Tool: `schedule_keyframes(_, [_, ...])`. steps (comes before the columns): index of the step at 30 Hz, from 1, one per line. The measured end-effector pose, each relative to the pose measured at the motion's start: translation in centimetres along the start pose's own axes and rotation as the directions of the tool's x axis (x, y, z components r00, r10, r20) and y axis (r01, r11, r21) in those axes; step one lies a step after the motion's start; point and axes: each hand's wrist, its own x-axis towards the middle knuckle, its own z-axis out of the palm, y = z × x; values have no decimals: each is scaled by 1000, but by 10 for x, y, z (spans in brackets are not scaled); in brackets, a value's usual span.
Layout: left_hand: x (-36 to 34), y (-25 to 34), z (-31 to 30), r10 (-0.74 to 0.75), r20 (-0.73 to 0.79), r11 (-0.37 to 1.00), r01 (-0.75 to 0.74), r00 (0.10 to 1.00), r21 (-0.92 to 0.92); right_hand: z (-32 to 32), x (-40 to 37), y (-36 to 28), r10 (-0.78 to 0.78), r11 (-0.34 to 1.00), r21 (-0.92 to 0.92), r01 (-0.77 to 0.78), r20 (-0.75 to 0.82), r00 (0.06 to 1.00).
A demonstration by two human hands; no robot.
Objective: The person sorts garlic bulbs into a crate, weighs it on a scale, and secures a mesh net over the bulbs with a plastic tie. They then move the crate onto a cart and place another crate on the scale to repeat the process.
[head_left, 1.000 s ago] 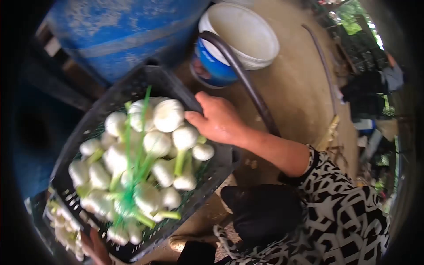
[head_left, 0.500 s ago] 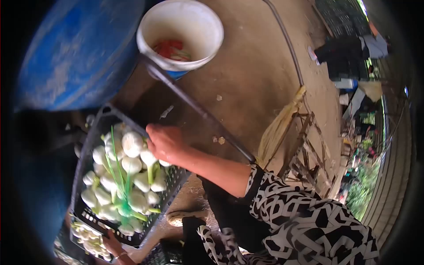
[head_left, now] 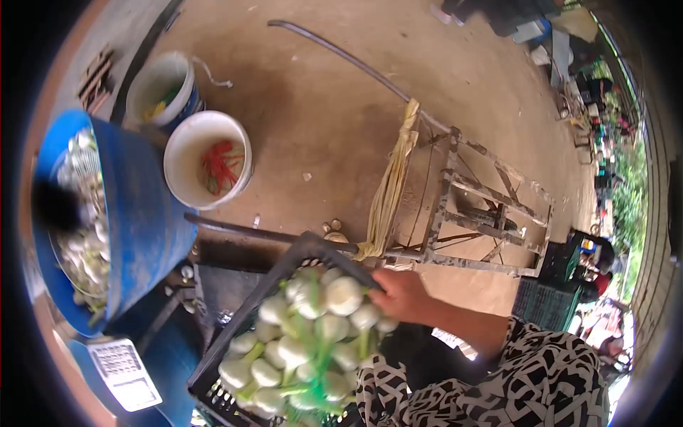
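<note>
Your right hand (head_left: 404, 295) grips the black crate (head_left: 307, 249); your left hand's state can't be told.
Rounded white bulbs (head_left: 344, 295) fill it, with pale green stems (head_left: 364, 342) and bright green netting (head_left: 311, 390).

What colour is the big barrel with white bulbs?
The big plastic barrel is blue, seen best in the head view.

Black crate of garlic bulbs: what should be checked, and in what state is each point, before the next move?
1. Right hand on the crate rim: ok.
2. Left hand supporting the crate: cannot tell, out of view.
3. Whole crate in view: not ok, its near end is cut off.
4. Garlic bulbs inside the visible walls: ok.
5. Crate corner clear of the dark bar: cannot tell, they overlap in view.
</note>
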Motion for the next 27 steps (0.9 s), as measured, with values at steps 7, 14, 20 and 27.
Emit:
schedule_keyframes(7, [14, 238, 121, 707, 121, 700, -714, 697, 23, -141, -20, 162, 437, 888, 1, -459, -311, 844])
schedule_keyframes(14, [-29, 501, 336, 853, 334, 461, -879, 401, -122, -268, -29, 352, 514, 821, 148, -551, -609, 603])
schedule_keyframes(20, [-74, 594, 472, 838, 399, 461, -874, 372, -155, -286, -22, 558, 559, 657, -37, -753, -646, 520])
schedule_keyframes(27, [-80, 601, 478, 736, 515, 604, -770, 440, -206, -305, -78, 662, 510, 567, -228, -792, -657, 555])
